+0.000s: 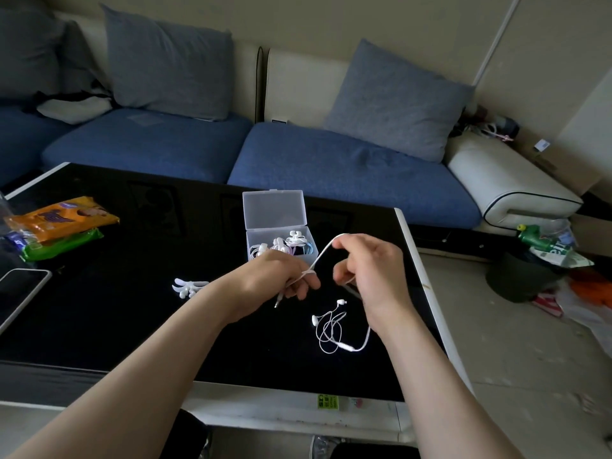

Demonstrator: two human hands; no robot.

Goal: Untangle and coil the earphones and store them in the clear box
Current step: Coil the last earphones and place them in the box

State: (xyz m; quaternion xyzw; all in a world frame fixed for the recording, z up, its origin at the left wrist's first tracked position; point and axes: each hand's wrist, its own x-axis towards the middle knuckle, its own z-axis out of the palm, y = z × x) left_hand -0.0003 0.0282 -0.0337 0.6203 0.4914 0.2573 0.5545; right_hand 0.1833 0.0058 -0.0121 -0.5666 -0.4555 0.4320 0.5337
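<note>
White earphones (331,329) lie partly on the black glass table (132,326), earbuds and a loose tangle below my right hand. My left hand (288,276) pinches the cable near the plug end, with the metal jack sticking out below the fingers. My right hand (367,263) holds the same cable, lifted into an arch between both hands. The clear box (275,210) stands open behind my hands, lid upright, with several coiled earphones on white winders inside. A spare white winder (188,286) lies left of my left wrist.
Orange and green snack packets (63,223) sit at the table's left, a phone (20,293) nearer the left edge. A blue sofa with cushions runs behind the table. Bottles, bags and litter cover the floor at the right.
</note>
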